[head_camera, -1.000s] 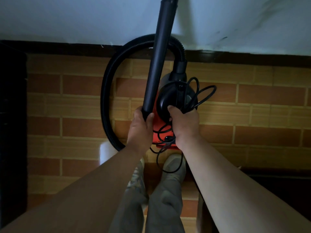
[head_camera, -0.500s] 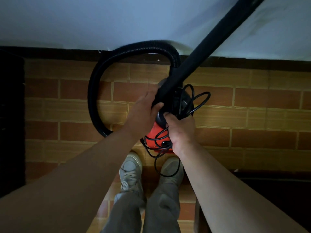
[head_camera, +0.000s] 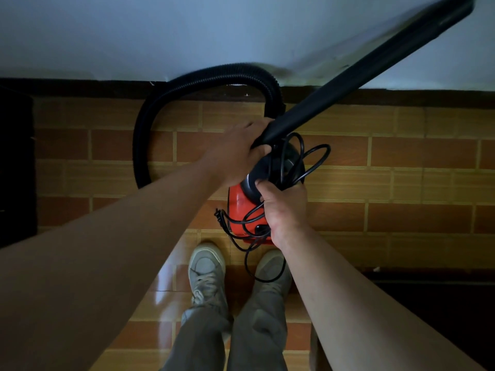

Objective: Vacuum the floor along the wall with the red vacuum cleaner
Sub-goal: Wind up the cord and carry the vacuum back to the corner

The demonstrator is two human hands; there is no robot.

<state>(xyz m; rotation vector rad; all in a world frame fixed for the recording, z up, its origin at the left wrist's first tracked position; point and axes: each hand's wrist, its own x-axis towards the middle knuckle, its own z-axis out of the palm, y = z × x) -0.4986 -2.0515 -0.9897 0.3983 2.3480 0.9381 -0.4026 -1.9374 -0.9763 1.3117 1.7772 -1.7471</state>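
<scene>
Black plastic fills both fists: the left hand [head_camera: 238,153] clenches the wand [head_camera: 361,76] at its low end, and the right hand [head_camera: 285,210] grasps the red vacuum cleaner [head_camera: 237,206] by its handle, along with loops of cord [head_camera: 314,159], at frame centre. The wand slants to the upper right across the wall [head_camera: 134,36]; the hose [head_camera: 144,140] arcs left over the tiled floor [head_camera: 401,183].

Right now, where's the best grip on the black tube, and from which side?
Its lower end, wrapped from the left, as the left hand grips the tube now. It is a straight round bar slanting up to the right, and cord loops crowd the right side of that end.
</scene>
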